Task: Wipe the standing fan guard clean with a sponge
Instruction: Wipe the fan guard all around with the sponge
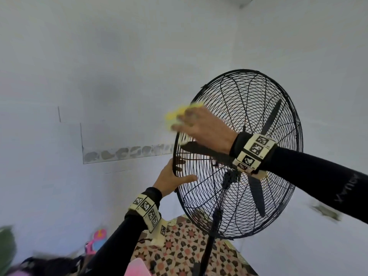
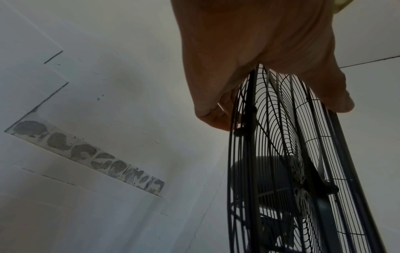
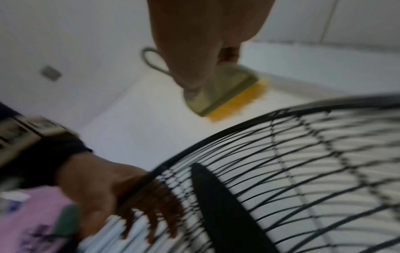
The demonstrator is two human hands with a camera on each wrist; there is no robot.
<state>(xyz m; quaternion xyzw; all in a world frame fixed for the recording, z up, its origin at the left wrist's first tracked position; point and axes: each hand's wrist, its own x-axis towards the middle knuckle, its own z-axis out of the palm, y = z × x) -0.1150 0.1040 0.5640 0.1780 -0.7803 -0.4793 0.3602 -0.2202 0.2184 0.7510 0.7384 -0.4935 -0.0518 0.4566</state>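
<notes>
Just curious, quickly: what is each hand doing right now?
Left hand: grips the rim of the fan guard.
Right hand: holds the yellow sponge at the guard's upper left edge.

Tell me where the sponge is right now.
In the head view the yellow sponge is in the right hand, at the upper-left rim of the fan guard, above the left hand gripping that rim.

Left hand point(image 1: 172, 181) gripping with thumb extended, right hand point(image 1: 207, 128) raised, fingers curled in a grip
</notes>
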